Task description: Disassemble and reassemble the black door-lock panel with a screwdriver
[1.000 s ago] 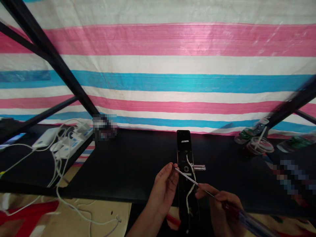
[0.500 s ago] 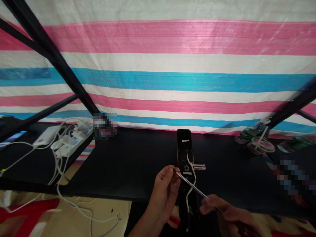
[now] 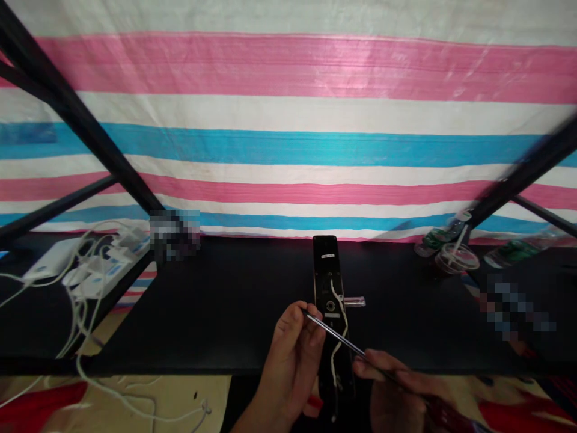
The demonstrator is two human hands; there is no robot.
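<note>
A long screwdriver (image 3: 337,335) slants across the front of the black table. My left hand (image 3: 293,352) pinches its dark tip between thumb and fingers. My right hand (image 3: 396,379) is closed around the shaft near a dark red handle at the lower right. Beneath the shaft lies a long black door lock panel (image 3: 325,261), its back facing up, its near end reaching past the table edge. A white cable (image 3: 346,319) runs along the panel. From the panel's right side sticks out a plastic-wrapped lever (image 3: 355,302). My left hand partly covers the panel's left edge.
White power strips (image 3: 97,273) with tangled cables and a white adapter (image 3: 51,258) lie at the left. A lidded cup (image 3: 457,257) with a straw and plastic bottles (image 3: 435,240) stand or lie at the right. Black frame bars (image 3: 81,129) slope on both sides before a striped sheet (image 3: 288,147).
The view has turned slightly right, so the table things appear further left. Both hands keep their hold on the screwdriver, and its slant is nearly the same.
</note>
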